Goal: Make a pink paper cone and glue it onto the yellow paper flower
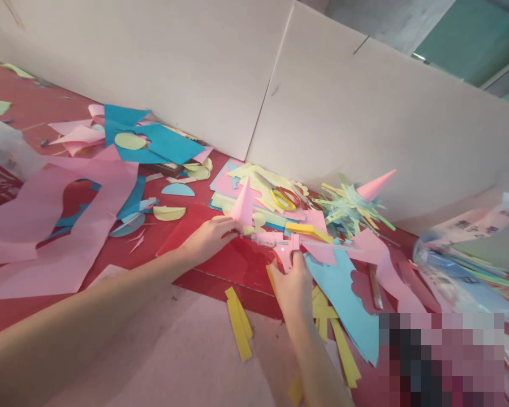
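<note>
A small pink paper cone (244, 208) stands point up in my left hand (212, 237), whose fingers are closed on its base. Pale yellow paper pieces (259, 220) show beside the cone. My right hand (293, 280) is wrapped round the handle of a pink glue gun (275, 242). The gun's nozzle points left and reaches the cone's base, and a clear glue stick (322, 245) sticks out of its back. Beneath both hands lies a red sheet (229, 260).
Yellow-handled and red-handled scissors (285, 199) lie on stacked paper behind my hands. Another pink cone (377, 185) with paper fringe (350, 203) is at the right. Cut pink paper (21, 198) covers the left, and blue sheets (343, 294) lie right. White boards (343, 113) stand behind.
</note>
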`<action>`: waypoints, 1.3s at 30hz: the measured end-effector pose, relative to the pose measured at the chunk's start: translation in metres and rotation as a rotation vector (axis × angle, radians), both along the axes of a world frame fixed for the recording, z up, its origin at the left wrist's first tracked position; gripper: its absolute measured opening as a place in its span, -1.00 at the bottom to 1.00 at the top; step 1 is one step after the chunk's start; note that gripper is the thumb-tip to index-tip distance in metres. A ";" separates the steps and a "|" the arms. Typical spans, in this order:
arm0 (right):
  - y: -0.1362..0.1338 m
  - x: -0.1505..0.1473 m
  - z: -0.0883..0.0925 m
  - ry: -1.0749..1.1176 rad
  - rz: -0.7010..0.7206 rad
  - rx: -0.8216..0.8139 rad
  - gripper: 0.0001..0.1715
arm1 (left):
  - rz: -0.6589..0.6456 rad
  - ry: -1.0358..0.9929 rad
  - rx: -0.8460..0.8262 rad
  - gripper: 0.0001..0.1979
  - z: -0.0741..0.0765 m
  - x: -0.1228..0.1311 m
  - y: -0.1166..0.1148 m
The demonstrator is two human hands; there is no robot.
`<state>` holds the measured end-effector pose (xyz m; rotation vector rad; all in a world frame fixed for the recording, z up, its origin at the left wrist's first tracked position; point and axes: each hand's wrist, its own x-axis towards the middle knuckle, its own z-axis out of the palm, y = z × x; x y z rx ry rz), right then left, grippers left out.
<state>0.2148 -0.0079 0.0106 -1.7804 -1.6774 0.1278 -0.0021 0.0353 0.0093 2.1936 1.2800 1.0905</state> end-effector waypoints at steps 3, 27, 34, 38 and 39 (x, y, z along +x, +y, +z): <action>0.000 0.001 -0.001 0.009 -0.002 -0.014 -0.64 | 0.002 0.000 -0.004 -0.81 0.000 0.000 0.000; -0.002 0.000 0.004 0.044 -0.009 -0.046 -0.60 | 0.011 0.021 -0.004 -0.81 0.003 0.000 -0.001; -0.003 -0.001 0.002 -0.009 -0.016 0.034 -0.65 | 0.016 0.043 -0.015 -0.80 0.003 0.001 -0.001; -0.004 -0.001 0.004 -0.020 -0.053 0.029 -0.66 | 0.010 0.035 -0.013 -0.80 0.002 0.001 -0.001; -0.004 0.000 0.005 -0.017 -0.062 0.028 -0.65 | 0.010 0.035 -0.012 -0.80 0.002 0.000 -0.001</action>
